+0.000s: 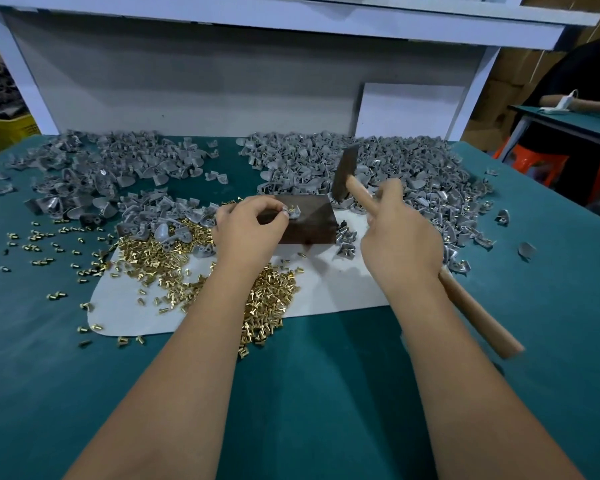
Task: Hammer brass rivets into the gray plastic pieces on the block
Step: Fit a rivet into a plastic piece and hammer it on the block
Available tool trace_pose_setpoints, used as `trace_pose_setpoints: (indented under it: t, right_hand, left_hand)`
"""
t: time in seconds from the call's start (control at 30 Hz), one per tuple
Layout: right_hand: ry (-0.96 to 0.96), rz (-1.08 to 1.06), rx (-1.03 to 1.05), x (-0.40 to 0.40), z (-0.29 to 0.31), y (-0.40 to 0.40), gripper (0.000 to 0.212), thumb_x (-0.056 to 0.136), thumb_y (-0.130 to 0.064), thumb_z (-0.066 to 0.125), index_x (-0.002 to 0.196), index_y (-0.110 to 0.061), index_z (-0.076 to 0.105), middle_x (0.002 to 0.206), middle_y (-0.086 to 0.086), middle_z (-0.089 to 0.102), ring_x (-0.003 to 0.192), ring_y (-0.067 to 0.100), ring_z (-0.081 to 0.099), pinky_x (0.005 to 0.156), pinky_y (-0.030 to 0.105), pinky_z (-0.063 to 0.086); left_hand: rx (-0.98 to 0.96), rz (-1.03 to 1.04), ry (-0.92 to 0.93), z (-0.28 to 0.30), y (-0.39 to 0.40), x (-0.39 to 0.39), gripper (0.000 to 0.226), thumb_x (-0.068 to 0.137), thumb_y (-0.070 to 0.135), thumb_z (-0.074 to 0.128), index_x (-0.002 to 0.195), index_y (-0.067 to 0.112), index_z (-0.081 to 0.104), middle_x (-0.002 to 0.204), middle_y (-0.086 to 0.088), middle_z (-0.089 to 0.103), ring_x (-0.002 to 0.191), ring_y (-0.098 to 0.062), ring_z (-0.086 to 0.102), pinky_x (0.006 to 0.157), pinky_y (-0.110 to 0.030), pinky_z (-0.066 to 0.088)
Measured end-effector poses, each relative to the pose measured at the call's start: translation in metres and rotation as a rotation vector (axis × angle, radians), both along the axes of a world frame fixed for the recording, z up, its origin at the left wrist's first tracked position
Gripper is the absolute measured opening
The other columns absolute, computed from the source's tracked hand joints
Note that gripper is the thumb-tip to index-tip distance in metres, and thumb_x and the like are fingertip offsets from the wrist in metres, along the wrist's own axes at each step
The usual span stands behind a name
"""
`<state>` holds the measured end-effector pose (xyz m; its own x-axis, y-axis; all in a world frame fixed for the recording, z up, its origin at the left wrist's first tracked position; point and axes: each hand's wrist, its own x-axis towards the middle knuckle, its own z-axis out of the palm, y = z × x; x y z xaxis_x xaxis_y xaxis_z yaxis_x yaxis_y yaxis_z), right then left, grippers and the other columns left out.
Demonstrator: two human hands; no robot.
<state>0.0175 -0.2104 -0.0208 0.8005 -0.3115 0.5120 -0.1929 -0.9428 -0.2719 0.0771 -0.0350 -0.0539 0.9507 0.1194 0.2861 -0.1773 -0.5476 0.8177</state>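
Note:
A dark block lies on a white mat at the table's middle. On its top left corner sits a gray plastic piece with a brass rivet standing in it. My left hand pinches that piece and holds it on the block. My right hand grips the wooden handle of a hammer, whose dark metal head is raised above the block's far right corner. A heap of loose brass rivets spreads over the mat, partly under my left forearm.
Two large heaps of gray plastic pieces fill the far table, one heap at the left and a second heap at the right. Stray rivets dot the green cloth at left. A white shelf frame backs the table. Another person sits far right.

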Motion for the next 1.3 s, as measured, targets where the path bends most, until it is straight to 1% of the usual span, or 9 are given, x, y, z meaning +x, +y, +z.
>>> trace_pose_setpoints:
  t: [0.13,0.27,0.4,0.53,0.63,0.87,0.97,1.17,1.3]
  right_hand:
    - [-0.107,0.174,-0.068,-0.011,0.005,0.022,0.059,0.089,-0.011,0.057,0.136,-0.039,0.035,0.083,0.0,0.059,0.058,0.02,0.043,0.05,0.026,0.03]
    - [-0.077,0.187,-0.144,-0.017,0.004,0.042,0.074,0.089,-0.013,0.057,0.146,-0.046,0.024,0.077,0.0,0.045,0.056,0.02,0.038,0.047,0.027,0.026]
    - [0.017,0.196,-0.146,-0.018,0.003,0.045,0.076,0.089,-0.012,0.054,0.146,-0.048,0.02,0.088,0.005,0.058,0.059,0.022,0.041,0.05,0.028,0.027]
    - [-0.065,0.179,-0.162,-0.021,0.005,0.048,0.081,0.082,-0.009,0.057,0.147,-0.044,0.025,0.079,0.004,0.049,0.053,0.02,0.034,0.046,0.027,0.024]
    - [0.037,0.189,-0.17,-0.02,0.003,0.047,0.079,0.086,-0.011,0.053,0.147,-0.048,0.019,0.086,0.004,0.053,0.051,0.017,0.029,0.043,0.026,0.016]
    - [0.054,0.185,-0.158,-0.021,0.004,0.047,0.079,0.087,-0.01,0.051,0.147,-0.05,0.019,0.08,0.001,0.043,0.048,0.015,0.025,0.044,0.027,0.018]
    - [-0.008,0.172,-0.17,-0.022,0.005,0.049,0.079,0.084,-0.01,0.053,0.147,-0.046,0.023,0.078,0.001,0.043,0.05,0.017,0.029,0.046,0.027,0.024]
    - [0.041,0.188,-0.152,-0.02,0.003,0.045,0.074,0.09,-0.013,0.05,0.146,-0.051,0.019,0.079,0.0,0.045,0.054,0.02,0.037,0.043,0.027,0.017]
    - [-0.078,0.108,-0.161,-0.017,0.002,0.037,0.078,0.086,-0.008,0.053,0.147,-0.046,0.022,0.083,0.004,0.045,0.047,0.016,0.03,0.042,0.024,0.014]
  left_hand:
    - [-0.009,-0.005,0.015,0.0,0.001,0.002,0.005,0.09,0.041,0.065,0.089,0.043,0.068,0.117,0.023,0.064,0.126,-0.022,0.042,0.106,-0.049,0.035]
    - [-0.082,-0.003,0.056,-0.002,0.001,0.005,0.009,0.087,0.042,0.07,0.093,0.04,0.075,0.125,0.023,0.064,0.126,-0.017,0.051,0.109,-0.05,0.036]
    - [-0.136,-0.038,0.053,-0.002,-0.001,0.005,0.017,0.086,0.038,0.072,0.076,0.05,0.067,0.126,0.022,0.064,0.123,-0.014,0.055,0.11,-0.048,0.035]
    - [-0.093,-0.014,0.042,-0.005,0.0,0.007,0.007,0.086,0.041,0.071,0.081,0.047,0.072,0.127,0.022,0.064,0.125,-0.015,0.053,0.11,-0.05,0.035]
    - [-0.155,-0.039,0.053,-0.004,0.0,0.006,0.022,0.086,0.038,0.072,0.069,0.051,0.067,0.125,0.023,0.064,0.122,-0.014,0.055,0.109,-0.049,0.036]
    - [-0.161,-0.035,0.06,-0.003,-0.001,0.003,0.018,0.086,0.039,0.072,0.072,0.049,0.069,0.124,0.024,0.065,0.12,-0.014,0.057,0.107,-0.051,0.039]
    - [-0.101,-0.009,0.045,-0.002,0.0,0.004,0.005,0.087,0.041,0.07,0.086,0.044,0.074,0.127,0.022,0.063,0.124,-0.014,0.053,0.11,-0.05,0.034]
    - [-0.129,-0.026,0.05,0.0,-0.001,0.0,0.021,0.087,0.04,0.07,0.069,0.05,0.065,0.124,0.024,0.064,0.124,-0.013,0.054,0.111,-0.049,0.033]
    - [-0.096,-0.041,0.023,0.0,0.0,-0.001,0.023,0.088,0.041,0.064,0.068,0.051,0.061,0.104,0.037,0.057,0.13,-0.017,0.045,0.11,-0.051,0.032]
